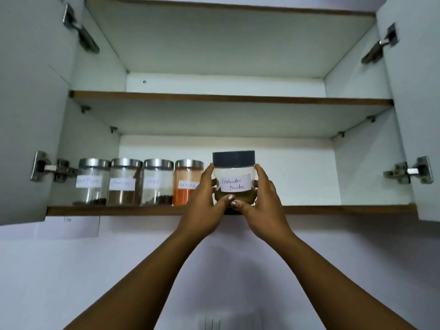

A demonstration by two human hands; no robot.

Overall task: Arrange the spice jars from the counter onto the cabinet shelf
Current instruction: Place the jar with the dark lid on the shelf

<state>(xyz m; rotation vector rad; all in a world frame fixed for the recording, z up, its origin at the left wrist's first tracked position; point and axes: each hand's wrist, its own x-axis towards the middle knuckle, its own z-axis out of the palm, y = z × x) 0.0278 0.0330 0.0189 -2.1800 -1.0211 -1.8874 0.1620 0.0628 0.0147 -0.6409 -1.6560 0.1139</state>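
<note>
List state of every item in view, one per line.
Coriander powder jar: lidded, upright, gripped by both hands at lower shelf front edge.
Left hand: on jar.
Right hand: on jar.
Four steel-lidded jars: lidded, shelved in row.
Cabinet doors: open.
Upper shelf: no contents visible.

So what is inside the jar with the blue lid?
The coriander jar holds a low layer of olive-brown powder; above it the glass is clear. Both hands and the label cover part of it.

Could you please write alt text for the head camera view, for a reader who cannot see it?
Both hands, left hand and right hand, hold a dark-lidded coriander powder jar at the lower shelf of an open cabinet, right of four steel-lidded jars.
</note>
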